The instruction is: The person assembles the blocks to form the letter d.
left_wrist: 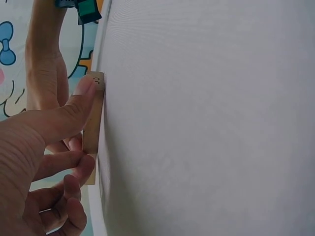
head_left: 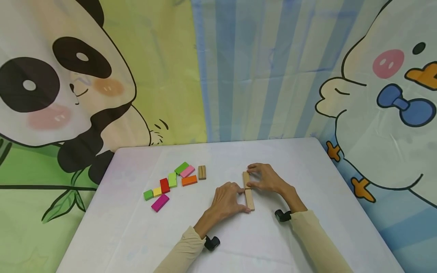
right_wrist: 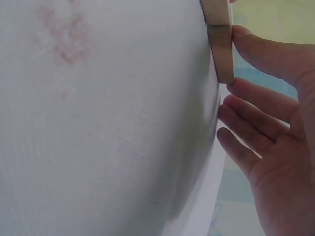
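Two plain wooden blocks lie end to end on the white table, forming one narrow line. My left hand [head_left: 223, 201] pinches the near block [head_left: 249, 201] lengthwise, thumb at its near end and fingers by the joint. Small dark marks show on that end of the near block [left_wrist: 98, 81] in the left wrist view. My right hand [head_left: 268, 179] spans the far block [head_left: 245, 178], its thumb by the joint and index finger at the far end. In the right wrist view the far block [right_wrist: 222, 54] meets the other block end to end, and the remaining fingers are spread.
Left of the hands, coloured blocks lie loosely grouped, among them a magenta block [head_left: 160, 203], a red block [head_left: 165, 185] and an orange block [head_left: 189, 181]. A striped brown wooden block [head_left: 202, 172] stands nearest the hands. Printed cloth [head_left: 266, 68] hangs behind the table [head_left: 136, 235].
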The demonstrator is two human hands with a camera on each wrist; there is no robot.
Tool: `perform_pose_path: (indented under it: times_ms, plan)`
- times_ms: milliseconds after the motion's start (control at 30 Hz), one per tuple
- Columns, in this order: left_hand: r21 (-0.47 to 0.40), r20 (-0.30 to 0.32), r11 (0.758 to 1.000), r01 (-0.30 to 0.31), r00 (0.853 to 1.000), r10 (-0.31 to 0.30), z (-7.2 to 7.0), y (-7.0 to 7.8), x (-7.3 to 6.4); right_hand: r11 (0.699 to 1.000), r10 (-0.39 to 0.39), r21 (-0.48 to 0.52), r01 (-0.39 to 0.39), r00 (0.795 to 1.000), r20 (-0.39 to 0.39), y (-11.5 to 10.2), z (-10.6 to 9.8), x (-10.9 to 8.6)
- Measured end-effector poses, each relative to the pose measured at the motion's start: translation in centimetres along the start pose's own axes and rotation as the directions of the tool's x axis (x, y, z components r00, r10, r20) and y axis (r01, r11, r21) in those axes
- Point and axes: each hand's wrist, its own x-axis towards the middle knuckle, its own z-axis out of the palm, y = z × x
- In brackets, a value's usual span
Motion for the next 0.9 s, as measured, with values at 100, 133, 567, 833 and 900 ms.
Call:
perform_pose_path:
  times_ms: [100,133,567,833,900]
  plan:
    - [-0.001,-0.007,1.0,-0.006,1.0,0.006,-0.02,-0.01,0.04,1.0,-0.001,0.008,0.001,1.0,-0.006,0.1,0.0,-0.12]
    - [-0.004,-0.008,1.0,-0.007,1.0,0.007,0.01,-0.02,0.06,1.0,-0.001,0.009,0.002,1.0,-0.007,0.1,-0.01,-0.15]
    - [-0.066,0.005,0.998,0.021,1.0,-0.021,0.14,0.23,0.09,1.0,0.012,0.002,-0.012,1.0,-0.003,0.12,0.06,-0.17]
    - [-0.095,0.021,0.994,0.054,0.998,-0.052,0.3,0.42,0.02,1.0,0.017,0.014,-0.017,1.0,0.009,-0.07,0.06,-0.32]
    - [-0.094,0.023,0.994,0.057,0.998,-0.055,0.29,0.41,0.0,1.0,0.014,0.009,-0.014,1.0,0.007,-0.09,0.1,-0.35]
